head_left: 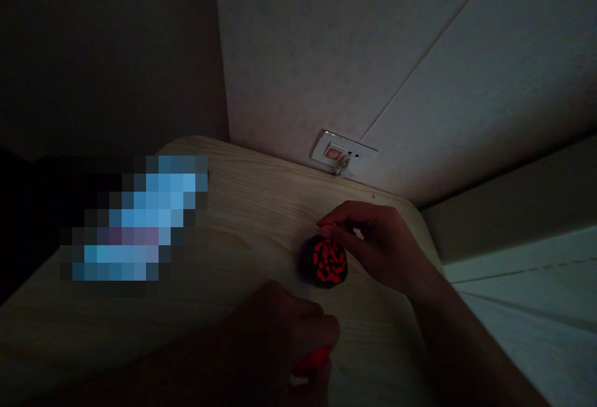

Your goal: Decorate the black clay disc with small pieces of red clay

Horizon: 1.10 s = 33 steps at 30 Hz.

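Observation:
A dark, round object (329, 262) covered with bright red patches stands on the wooden tabletop. Over its far edge, my right hand (373, 239) pinches a small red piece (328, 229) between thumb and fingertips; the piece seems to touch the object's edge, though the dim light hides the exact contact. Nearer to me, my left hand (298, 332) is closed around a soft-looking red lump (311, 362), partly covered by the fingers. What the lump is made of cannot be made out.
At left lies a lit, pixelated screen (153, 208). A wall socket (342, 152) with a plug and red switch sits just behind the pale tabletop (252, 208). A tiny red bit (373, 196) lies near the back edge. White bedding or fabric (527, 307) is at right.

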Each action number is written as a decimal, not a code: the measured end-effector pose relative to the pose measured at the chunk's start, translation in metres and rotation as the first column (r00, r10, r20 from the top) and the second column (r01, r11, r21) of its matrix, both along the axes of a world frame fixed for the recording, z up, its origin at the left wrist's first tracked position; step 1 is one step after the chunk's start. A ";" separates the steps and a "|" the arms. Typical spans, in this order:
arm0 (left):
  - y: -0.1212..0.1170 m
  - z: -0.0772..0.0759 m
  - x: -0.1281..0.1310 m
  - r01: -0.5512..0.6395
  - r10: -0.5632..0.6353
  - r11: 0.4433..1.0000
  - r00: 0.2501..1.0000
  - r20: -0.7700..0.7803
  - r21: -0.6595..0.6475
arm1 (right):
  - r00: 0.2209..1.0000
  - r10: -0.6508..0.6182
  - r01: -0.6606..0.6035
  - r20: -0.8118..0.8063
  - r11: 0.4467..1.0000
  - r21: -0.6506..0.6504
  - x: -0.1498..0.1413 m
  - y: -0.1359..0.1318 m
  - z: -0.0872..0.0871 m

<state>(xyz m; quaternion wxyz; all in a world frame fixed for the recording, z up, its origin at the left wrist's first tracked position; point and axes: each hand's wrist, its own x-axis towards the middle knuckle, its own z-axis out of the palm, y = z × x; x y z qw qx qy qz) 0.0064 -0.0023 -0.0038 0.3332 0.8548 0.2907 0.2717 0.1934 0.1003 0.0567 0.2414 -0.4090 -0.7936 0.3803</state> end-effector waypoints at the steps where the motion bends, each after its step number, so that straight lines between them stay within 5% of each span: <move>1: 0.000 0.000 0.000 0.007 -0.007 1.000 1.000 0.006 -0.007 | 0.999 0.036 -0.036 0.018 0.999 0.026 0.000 0.000 0.000; 8: 0.002 0.003 0.001 0.023 -0.023 1.000 0.999 -0.025 -0.006 | 0.983 0.182 -0.182 0.020 0.983 -0.010 0.001 0.005 0.000; 23: -0.001 0.005 0.002 -0.008 0.008 1.000 1.000 -0.020 -0.014 | 0.991 0.091 -0.074 0.103 0.986 -0.152 0.002 0.005 -0.001; 33: 0.001 0.003 0.001 -0.009 0.009 1.000 1.000 -0.012 -0.014 | 0.978 0.109 -0.095 0.176 0.992 -0.088 -0.001 0.000 0.004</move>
